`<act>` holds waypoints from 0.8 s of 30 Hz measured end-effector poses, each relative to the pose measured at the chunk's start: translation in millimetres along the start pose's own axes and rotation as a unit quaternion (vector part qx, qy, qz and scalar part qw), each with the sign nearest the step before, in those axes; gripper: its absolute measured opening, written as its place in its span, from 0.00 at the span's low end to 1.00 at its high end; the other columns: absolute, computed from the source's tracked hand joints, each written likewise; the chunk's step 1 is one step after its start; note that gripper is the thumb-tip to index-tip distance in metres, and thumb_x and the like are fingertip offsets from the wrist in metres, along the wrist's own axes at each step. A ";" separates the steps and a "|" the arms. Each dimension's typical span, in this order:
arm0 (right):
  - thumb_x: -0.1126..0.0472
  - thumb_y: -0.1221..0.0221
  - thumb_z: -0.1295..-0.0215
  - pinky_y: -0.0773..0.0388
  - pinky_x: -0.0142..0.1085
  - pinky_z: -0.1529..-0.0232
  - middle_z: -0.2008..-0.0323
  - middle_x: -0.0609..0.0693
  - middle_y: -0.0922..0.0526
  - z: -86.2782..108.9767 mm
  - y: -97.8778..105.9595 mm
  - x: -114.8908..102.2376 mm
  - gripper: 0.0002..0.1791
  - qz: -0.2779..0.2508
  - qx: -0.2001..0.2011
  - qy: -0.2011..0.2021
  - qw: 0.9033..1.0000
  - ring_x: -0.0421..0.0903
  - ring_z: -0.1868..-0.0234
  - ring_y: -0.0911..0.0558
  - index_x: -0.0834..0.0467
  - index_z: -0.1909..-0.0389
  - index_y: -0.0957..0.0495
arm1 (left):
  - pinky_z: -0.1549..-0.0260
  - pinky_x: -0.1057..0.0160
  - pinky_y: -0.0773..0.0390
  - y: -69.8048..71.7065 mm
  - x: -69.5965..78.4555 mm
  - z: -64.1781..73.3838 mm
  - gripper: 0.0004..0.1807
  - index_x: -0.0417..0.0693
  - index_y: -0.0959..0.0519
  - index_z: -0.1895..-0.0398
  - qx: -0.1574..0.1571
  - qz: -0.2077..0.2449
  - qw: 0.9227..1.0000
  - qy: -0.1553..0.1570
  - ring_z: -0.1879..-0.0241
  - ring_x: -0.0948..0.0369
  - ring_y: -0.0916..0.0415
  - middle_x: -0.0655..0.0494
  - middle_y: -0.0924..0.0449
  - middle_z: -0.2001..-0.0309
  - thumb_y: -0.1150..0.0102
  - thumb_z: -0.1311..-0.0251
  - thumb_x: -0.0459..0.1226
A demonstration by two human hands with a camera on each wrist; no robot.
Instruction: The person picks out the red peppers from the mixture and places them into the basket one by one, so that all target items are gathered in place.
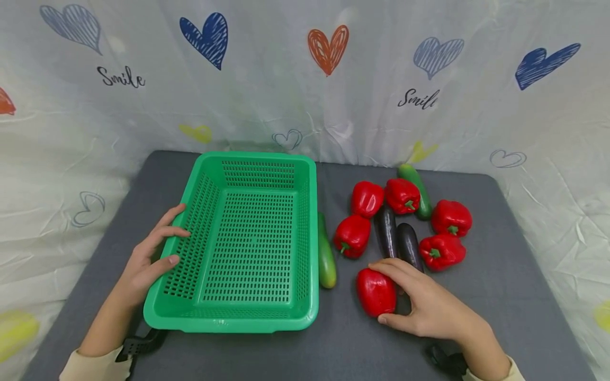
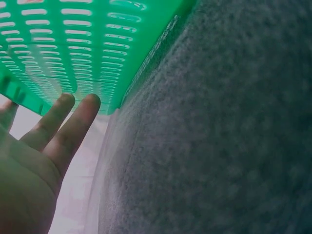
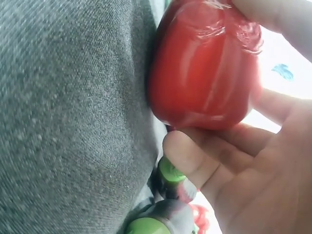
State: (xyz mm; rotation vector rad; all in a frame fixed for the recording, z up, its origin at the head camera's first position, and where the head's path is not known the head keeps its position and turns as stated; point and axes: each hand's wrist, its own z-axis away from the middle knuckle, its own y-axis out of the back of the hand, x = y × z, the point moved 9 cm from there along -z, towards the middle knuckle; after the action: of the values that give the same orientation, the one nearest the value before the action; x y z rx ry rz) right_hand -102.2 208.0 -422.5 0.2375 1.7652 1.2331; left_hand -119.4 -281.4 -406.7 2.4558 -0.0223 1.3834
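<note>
My right hand grips a glossy red bell pepper at the near right of the grey table. In the right wrist view the thumb and fingers curl about the pepper; whether it touches the cloth I cannot tell. On the left, my other hand rests at the left rim of a green slotted basket, its thumb and two fingers reaching over the edge. The left wrist view has two fairly straight fingers against the basket's outer wall. Nothing lies inside the basket.
Several other red bell peppers lie right of the basket. Two dark eggplants lie among them, partly behind the right hand. One green cucumber lies against the basket's right side, another at the back. A heart-printed curtain hangs behind.
</note>
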 end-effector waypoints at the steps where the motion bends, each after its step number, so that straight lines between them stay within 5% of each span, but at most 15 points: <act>1: 0.43 0.18 0.44 0.15 0.44 0.44 0.31 0.32 0.27 -0.1 0.1 -0.6 0.47 0.000 0.002 0.003 1.000 0.38 0.33 0.26 0.35 0.24 0.29 | 0.25 0.62 0.47 -0.3 0.2 -0.3 0.22 0.24 0.25 0.39 0.000 0.001 1.000 0.000 0.13 0.48 0.55 0.33 0.49 0.14 0.50 0.38 0.18; 24: 0.50 0.15 0.55 0.15 0.49 0.43 0.30 0.41 0.24 0.8 12.6 -13.0 0.55 0.029 0.065 0.045 0.996 0.42 0.30 0.27 0.47 0.22 0.28 | 0.24 0.62 0.48 -0.2 0.4 -0.5 0.22 0.23 0.25 0.39 0.003 0.011 1.000 0.000 0.13 0.47 0.56 0.32 0.49 0.14 0.51 0.38 0.18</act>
State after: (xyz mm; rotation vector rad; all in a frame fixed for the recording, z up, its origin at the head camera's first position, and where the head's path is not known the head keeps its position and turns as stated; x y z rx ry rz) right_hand -98.7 206.6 -404.8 0.3149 1.9314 1.1875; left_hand -119.6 -281.1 -406.2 2.4668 -0.0456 1.3945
